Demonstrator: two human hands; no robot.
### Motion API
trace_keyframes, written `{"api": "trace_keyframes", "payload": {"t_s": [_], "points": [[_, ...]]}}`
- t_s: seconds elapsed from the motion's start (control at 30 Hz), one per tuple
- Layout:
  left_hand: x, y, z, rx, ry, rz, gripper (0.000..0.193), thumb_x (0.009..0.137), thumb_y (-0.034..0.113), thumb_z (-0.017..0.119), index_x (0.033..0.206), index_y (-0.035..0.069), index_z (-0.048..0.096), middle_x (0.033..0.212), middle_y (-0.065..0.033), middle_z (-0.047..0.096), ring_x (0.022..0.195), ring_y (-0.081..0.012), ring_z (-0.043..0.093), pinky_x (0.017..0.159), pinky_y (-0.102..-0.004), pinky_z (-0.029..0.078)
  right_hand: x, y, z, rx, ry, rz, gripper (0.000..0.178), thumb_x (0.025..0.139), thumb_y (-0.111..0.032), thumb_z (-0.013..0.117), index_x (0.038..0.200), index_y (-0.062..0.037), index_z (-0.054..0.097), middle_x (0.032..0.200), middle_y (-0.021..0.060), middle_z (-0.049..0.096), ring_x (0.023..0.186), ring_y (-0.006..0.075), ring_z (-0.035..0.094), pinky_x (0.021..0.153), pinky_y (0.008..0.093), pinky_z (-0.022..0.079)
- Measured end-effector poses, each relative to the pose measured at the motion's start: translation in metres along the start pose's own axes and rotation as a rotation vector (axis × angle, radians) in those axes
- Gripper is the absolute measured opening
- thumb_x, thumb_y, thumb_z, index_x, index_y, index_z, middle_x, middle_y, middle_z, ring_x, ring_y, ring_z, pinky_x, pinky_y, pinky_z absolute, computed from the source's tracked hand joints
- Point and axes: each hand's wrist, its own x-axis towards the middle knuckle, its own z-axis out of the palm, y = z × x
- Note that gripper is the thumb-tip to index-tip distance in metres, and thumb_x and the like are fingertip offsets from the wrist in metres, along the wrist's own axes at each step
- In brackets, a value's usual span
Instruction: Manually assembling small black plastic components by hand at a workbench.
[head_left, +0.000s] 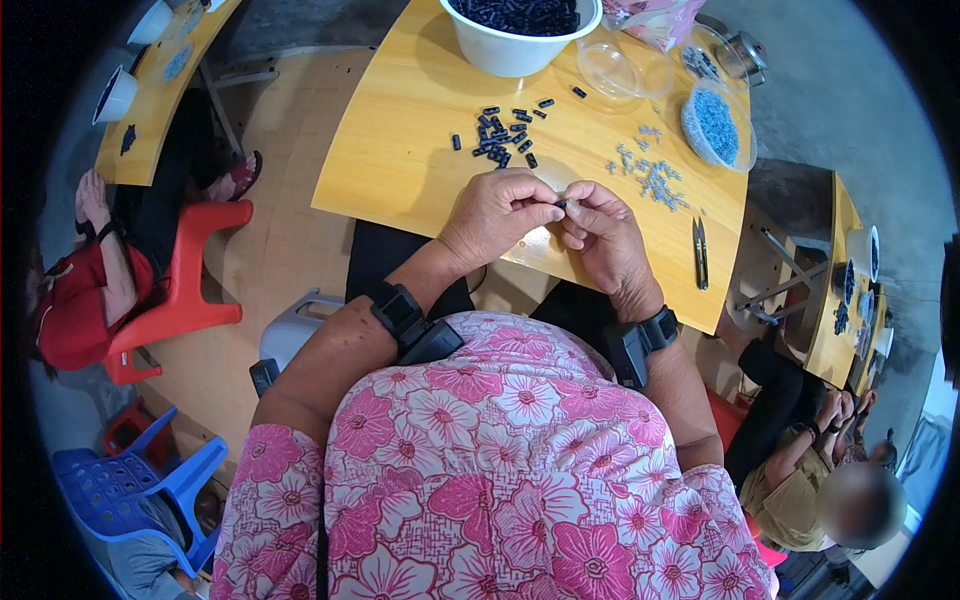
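My left hand (503, 212) and my right hand (606, 238) meet above the near edge of the yellow table (400, 120). Thumbs and forefingers of both pinch a small black part (562, 203), mostly covered by the fingertips. Beyond my left hand lies a loose pile of short black parts (497, 135), which look cylindrical. To the right, small pale translucent pieces (660, 185) are scattered on the tabletop. A slim black pair of tweezers or snips (700, 255) rests near the right edge, touched by neither hand.
A white tub (515, 57) of black parts stands at the far edge. Beside it are a clear plastic container (608, 68), a pink bag (660, 20), a bowl of blue pieces (715, 125) and a metal tin (745, 57). Other people sit at tables left and right.
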Motion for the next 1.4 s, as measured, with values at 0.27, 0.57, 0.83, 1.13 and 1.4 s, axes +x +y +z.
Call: {"api": "trace_keyframes", "payload": {"t_s": [0.27, 0.57, 0.83, 1.13, 1.4], "points": [[0.001, -0.003, 0.0, -0.003, 0.004, -0.02, 0.007, 0.084, 0.002, 0.071, 0.088, -0.002, 0.068, 0.08, -0.0033, 0.063, 0.073, -0.0078, 0.059, 0.065, -0.0231, 0.049, 0.001, 0.006, 0.0, 0.14, -0.036, 0.035, 0.008, 0.091, -0.004, 0.061, 0.099, -0.0047, 0.063, 0.078, 0.0011, 0.054, 0.065, 0.0111, 0.046, 0.058, 0.0246, 0.037], [0.001, -0.002, -0.001, 0.015, 0.0, -0.027, 0.007, 0.086, 0.003, 0.07, 0.088, -0.002, 0.068, 0.08, -0.0033, 0.063, 0.073, -0.0076, 0.061, 0.065, -0.0227, 0.049, 0.001, 0.01, 0.0, 0.15, -0.02, -0.01, 0.009, 0.091, -0.004, 0.061, 0.099, -0.0057, 0.062, 0.079, 0.0012, 0.054, 0.065, 0.0118, 0.046, 0.059, 0.026, 0.038], [0.001, -0.004, 0.0, -0.018, 0.002, -0.047, 0.007, 0.085, 0.003, 0.07, 0.088, -0.003, 0.068, 0.08, -0.0043, 0.065, 0.073, -0.0082, 0.062, 0.065, -0.0233, 0.051, -0.003, 0.007, 0.015, -0.015, 0.08, -0.135, 0.008, 0.089, 0.001, 0.059, 0.095, -0.0031, 0.062, 0.077, 0.0047, 0.059, 0.065, 0.0152, 0.053, 0.063, 0.0305, 0.048], [0.001, -0.006, -0.001, 0.001, 0.018, -0.037, 0.007, 0.084, 0.004, 0.071, 0.088, -0.002, 0.068, 0.079, -0.0023, 0.065, 0.071, -0.007, 0.059, 0.064, -0.0233, 0.05, -0.008, 0.008, 0.023, -0.652, 0.282, -0.413, 0.006, 0.087, 0.0, 0.066, 0.092, -0.0001, 0.065, 0.082, 0.0034, 0.066, 0.074, 0.0119, 0.064, 0.066, 0.0262, 0.052], [0.001, -0.005, -0.002, 0.013, 0.021, -0.036, 0.008, 0.085, 0.004, 0.071, 0.088, -0.002, 0.068, 0.078, -0.0011, 0.065, 0.071, -0.0054, 0.057, 0.065, -0.0224, 0.049, -0.008, 0.014, 0.015, -0.994, 0.326, -0.643, 0.013, 0.081, 0.001, 0.069, 0.093, -0.004, 0.07, 0.083, 0.0079, 0.068, 0.073, 0.0162, 0.065, 0.069, 0.0262, 0.051]]}}
